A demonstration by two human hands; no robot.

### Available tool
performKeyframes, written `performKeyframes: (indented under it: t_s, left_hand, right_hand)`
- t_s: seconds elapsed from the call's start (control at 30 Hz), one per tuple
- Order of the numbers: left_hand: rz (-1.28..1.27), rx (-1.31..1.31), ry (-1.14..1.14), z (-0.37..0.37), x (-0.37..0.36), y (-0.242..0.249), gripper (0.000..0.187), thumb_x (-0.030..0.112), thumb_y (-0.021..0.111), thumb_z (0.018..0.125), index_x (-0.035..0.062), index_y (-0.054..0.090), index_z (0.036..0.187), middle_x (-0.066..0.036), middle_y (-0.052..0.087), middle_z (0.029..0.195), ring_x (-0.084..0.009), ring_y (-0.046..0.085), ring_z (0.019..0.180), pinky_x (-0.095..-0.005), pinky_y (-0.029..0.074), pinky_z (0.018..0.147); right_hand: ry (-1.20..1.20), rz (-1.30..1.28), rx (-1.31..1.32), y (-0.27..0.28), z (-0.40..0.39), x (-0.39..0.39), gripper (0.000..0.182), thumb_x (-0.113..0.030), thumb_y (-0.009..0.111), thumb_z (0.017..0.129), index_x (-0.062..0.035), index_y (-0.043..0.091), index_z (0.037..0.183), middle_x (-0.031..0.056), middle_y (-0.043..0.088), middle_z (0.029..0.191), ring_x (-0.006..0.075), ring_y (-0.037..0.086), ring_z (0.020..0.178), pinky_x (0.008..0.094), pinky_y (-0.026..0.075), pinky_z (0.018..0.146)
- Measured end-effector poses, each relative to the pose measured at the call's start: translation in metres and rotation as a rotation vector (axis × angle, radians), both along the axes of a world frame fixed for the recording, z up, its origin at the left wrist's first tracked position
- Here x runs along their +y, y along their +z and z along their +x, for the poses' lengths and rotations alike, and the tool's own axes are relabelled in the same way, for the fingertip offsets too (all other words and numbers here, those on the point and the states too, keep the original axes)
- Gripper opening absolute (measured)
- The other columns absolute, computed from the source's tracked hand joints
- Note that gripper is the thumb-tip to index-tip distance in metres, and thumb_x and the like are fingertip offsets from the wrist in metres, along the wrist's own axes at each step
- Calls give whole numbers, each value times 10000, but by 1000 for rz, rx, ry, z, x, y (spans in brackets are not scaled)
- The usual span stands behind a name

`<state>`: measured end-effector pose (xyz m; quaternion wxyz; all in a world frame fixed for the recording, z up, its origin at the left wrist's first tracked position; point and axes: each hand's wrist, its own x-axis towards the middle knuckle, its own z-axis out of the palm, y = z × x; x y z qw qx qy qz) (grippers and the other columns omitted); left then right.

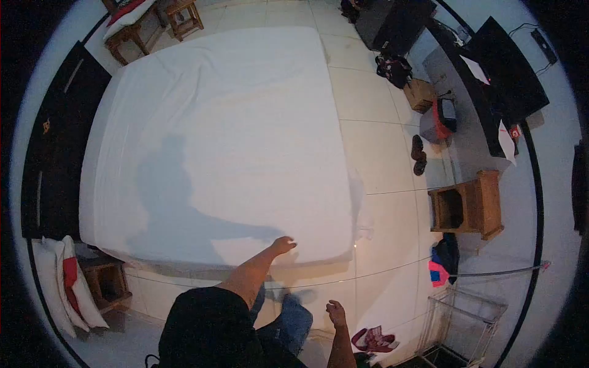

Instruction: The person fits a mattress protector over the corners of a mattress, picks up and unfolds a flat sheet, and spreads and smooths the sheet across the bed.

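A white sheet (pixel 245 135) covers the large bed, with creases near its upper left part and a loose edge hanging at the right side. My left hand (pixel 284 246) is at the bed's near edge, over the sheet, its fingers bent; whether they pinch any cloth is too small to tell. My right hand (pixel 335 313) hangs over the floor beside my legs, away from the bed, with its fingers loosely curled and apart and nothing in them.
A dark headboard (pixel 55 141) stands at the left, with pillows (pixel 70 288) below it. At the right are a wooden stool (pixel 469 205), dark shoes (pixel 418 154) and a metal rack (pixel 460 313). Red shoes (pixel 374 339) lie near my right hand.
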<state>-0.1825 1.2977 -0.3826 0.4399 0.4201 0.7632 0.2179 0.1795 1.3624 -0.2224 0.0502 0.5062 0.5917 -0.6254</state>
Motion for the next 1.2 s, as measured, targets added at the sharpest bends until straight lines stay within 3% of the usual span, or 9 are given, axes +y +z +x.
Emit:
performKeyframes:
  t_s: [0.1, 0.3, 0.47, 0.63, 0.83, 0.97, 1.03, 1.1, 1.2]
  left_hand:
    - [-92, 0, 259, 18, 126, 56, 555, 437, 504, 734, 99, 408, 1164, -150, 339, 1243, -364, 343, 1110, -384, 312, 921]
    - [-407, 170, 441, 19, 244, 63, 895, 497, 603, 620, 65, 183, 1281, -326, 98, 1272, -483, 152, 1161, -542, 236, 908]
    - [-677, 195, 433, 27, 267, 37, 989, 631, 561, 572, 92, 154, 1294, -249, -35, 1320, -486, 99, 1172, -635, 220, 848]
    - [-828, -15, 584, 8, 289, 74, 972, 659, 537, 575, 118, 171, 1294, -191, -69, 1339, -465, 56, 1190, -626, 208, 865]
    - [-830, 5, 815, 17, 294, 67, 952, 615, 602, 533, 156, 236, 1282, -124, -84, 1357, -406, -13, 1221, -632, 143, 881]
    - [-950, -51, 898, 9, 321, 66, 917, 573, 614, 551, 140, 257, 1276, -110, -104, 1358, -395, -13, 1226, -622, 130, 894]
    - [-1059, -72, 1007, 5, 323, 61, 889, 537, 617, 579, 85, 273, 1263, -108, -78, 1361, -389, 37, 1225, -582, 143, 922]
    - [-1144, -161, 1307, -11, 354, 60, 817, 495, 581, 651, 13, 286, 1241, -168, -45, 1348, -377, 152, 1207, -501, 215, 942]
    - [-1000, -281, 1216, -28, 402, 12, 588, 516, 464, 713, 44, 502, 1063, -203, 555, 952, -339, 537, 884, -494, 312, 876]
  right_hand:
    - [4, 169, 110, -71, 37, 75, 320, -152, 524, 778, 23, 462, 1038, 65, 545, 793, 131, 517, 708, 259, 439, 641]
    - [216, -3, 54, -49, -17, 259, 286, -170, 528, 784, -8, 479, 1014, 71, 542, 841, 148, 521, 738, 274, 442, 668]
    - [684, 410, 31, -20, -7, 423, 259, -145, 521, 770, -34, 502, 1003, 82, 560, 817, 160, 540, 743, 275, 439, 672]
    - [590, 248, -191, 10, -60, 531, 272, -204, 545, 754, -67, 513, 988, 98, 571, 797, 190, 557, 724, 298, 447, 645]
    - [582, -205, 262, -44, -142, 601, 333, -124, 570, 740, -72, 484, 1058, 58, 544, 787, 119, 516, 753, 244, 425, 672]
    - [808, -221, -146, -12, -261, 630, 258, -188, 459, 819, -101, 484, 1060, 34, 559, 854, 126, 550, 770, 272, 414, 661]
    - [918, -530, 176, -77, -297, 670, 279, -175, 505, 798, -81, 474, 1059, 38, 556, 877, 145, 551, 774, 287, 430, 664]
    - [993, -506, 18, -115, -347, 690, 272, -114, 527, 745, -57, 494, 1009, 76, 578, 824, 155, 550, 750, 256, 431, 636]
    - [1713, 39, -1, -88, -486, 741, 239, -142, 550, 749, -44, 499, 961, 68, 569, 790, 147, 543, 731, 272, 445, 675]
